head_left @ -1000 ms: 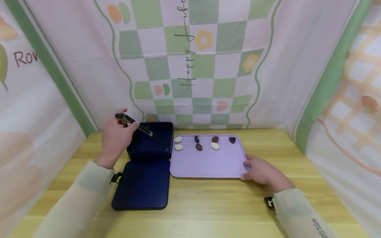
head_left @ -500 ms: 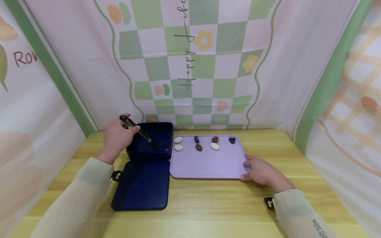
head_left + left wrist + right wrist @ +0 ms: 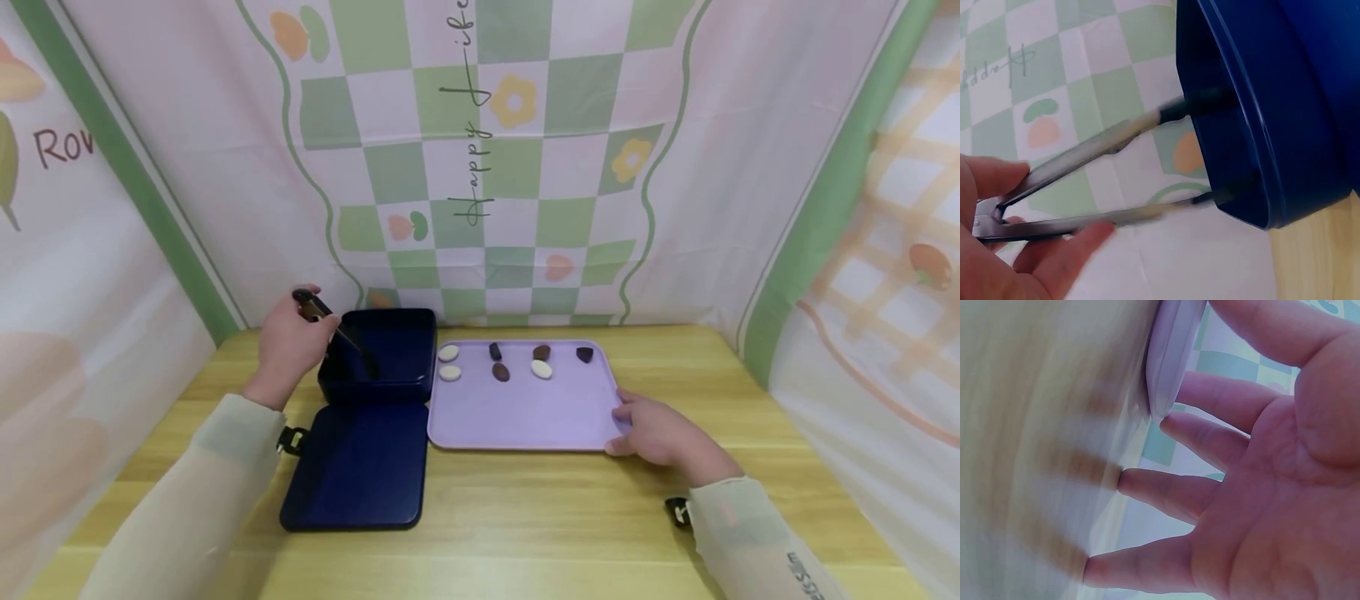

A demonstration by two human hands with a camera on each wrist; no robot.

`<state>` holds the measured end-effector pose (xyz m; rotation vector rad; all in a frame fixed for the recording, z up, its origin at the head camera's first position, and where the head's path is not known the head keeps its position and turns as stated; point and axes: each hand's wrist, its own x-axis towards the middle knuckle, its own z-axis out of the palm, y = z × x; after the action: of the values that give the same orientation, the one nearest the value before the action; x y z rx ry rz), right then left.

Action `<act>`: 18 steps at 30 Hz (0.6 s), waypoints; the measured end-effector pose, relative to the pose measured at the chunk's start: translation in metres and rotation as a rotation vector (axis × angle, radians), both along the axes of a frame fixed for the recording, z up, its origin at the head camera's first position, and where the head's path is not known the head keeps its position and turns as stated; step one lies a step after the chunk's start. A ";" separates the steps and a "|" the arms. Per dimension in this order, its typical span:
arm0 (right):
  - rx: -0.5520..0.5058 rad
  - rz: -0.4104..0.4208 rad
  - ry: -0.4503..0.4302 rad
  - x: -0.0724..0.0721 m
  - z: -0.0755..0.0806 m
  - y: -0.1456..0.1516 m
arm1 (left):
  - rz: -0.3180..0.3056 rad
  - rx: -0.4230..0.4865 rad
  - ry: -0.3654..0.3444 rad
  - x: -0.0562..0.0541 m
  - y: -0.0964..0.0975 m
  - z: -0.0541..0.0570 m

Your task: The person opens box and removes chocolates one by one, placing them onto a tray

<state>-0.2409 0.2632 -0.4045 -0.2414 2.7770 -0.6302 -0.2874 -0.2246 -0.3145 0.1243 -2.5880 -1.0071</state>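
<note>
My left hand [image 3: 288, 342] holds black-tipped metal tongs [image 3: 1097, 150] between thumb and fingers. The two arms of the tongs stand apart, and their dark tips reach into a dark blue box [image 3: 378, 390]. Whatever lies deep in the box is hidden by shadow. At the right edge of a lilac tray [image 3: 525, 417] is my right hand [image 3: 660, 429], its thumb and fingers touching the rim. In the right wrist view its fingers are spread and fairly straight, with some fingertips on the table. White oval pieces [image 3: 450, 373] and brown pieces [image 3: 501, 372] lie in two rows on the tray.
A dark blue lid [image 3: 356, 467] lies flat in front of the box, left of the tray. The wooden table [image 3: 525, 525] ends at a patterned cloth [image 3: 510, 167] behind the box and tray. More cloth hangs at both sides.
The tongs' tips have dipped lower and shifted left inside the box, while the left hand has moved only slightly. The right hand, tray and pieces look the same.
</note>
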 end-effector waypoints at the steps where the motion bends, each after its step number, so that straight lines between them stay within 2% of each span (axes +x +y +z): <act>1: 0.000 -0.001 -0.001 0.000 0.000 0.000 | 0.005 0.017 0.016 -0.001 -0.001 -0.001; 7: -0.001 0.002 -0.002 0.000 -0.001 0.000 | 0.022 0.046 0.074 -0.005 -0.006 -0.005; 11: 0.000 -0.004 -0.009 -0.001 -0.002 0.001 | 0.022 0.009 0.063 -0.004 -0.006 -0.003; 18: 0.004 0.000 -0.008 -0.001 0.000 0.001 | -0.019 -0.067 0.006 -0.005 -0.002 0.002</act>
<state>-0.2422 0.2638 -0.4050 -0.2377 2.7705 -0.6246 -0.2919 -0.2270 -0.3121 0.0801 -2.6189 -0.9244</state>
